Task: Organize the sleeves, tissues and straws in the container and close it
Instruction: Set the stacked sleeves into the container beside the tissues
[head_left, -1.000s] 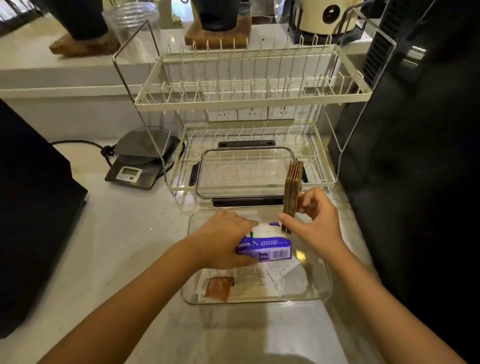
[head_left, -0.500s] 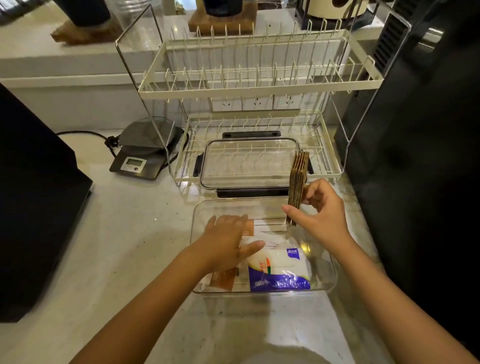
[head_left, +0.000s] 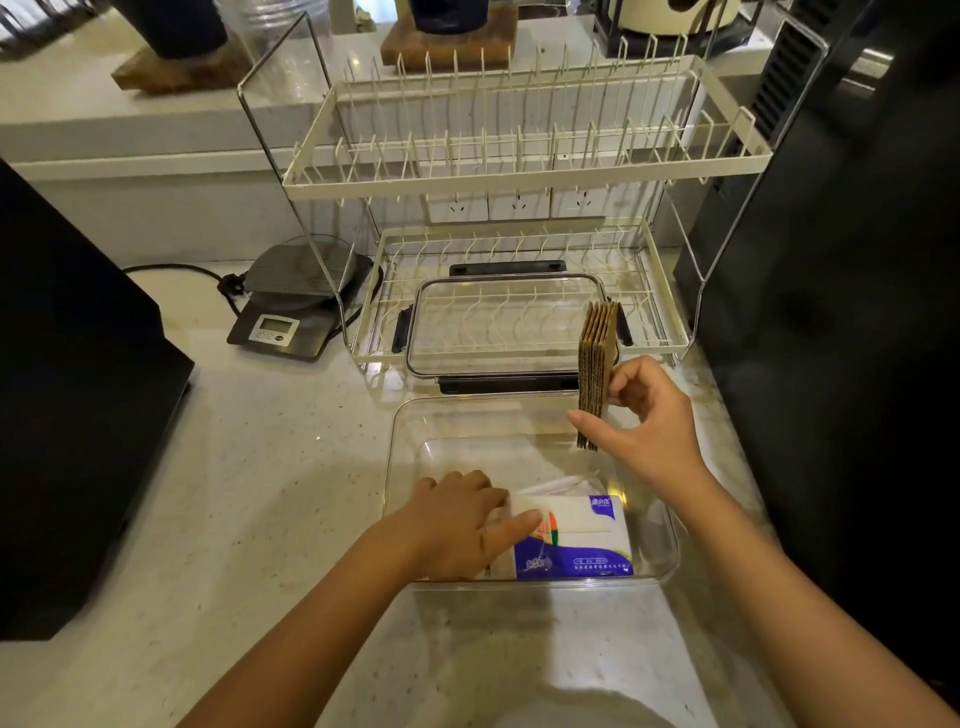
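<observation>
— What's the near hand doing?
— The left hand (head_left: 457, 525) lies flat on the tissues (head_left: 571, 540), fingers straight, pressing the pack into the front of the container (head_left: 400, 431). Best to slide it snug to the front wall, I'd say, so room stays behind.
— And the other?
— The right hand (head_left: 644, 421) pinches the sleeves (head_left: 597, 364) upright over the back right corner. They should go in on edge, kept together. Straws (head_left: 566, 483) seem to lie under the pack; hard to tell.
— The lid?
— The lid (head_left: 509, 327) waits in the rack (head_left: 519, 171) on the pale speckled desk (head_left: 234, 493), scale (head_left: 291, 317) to the left.
</observation>
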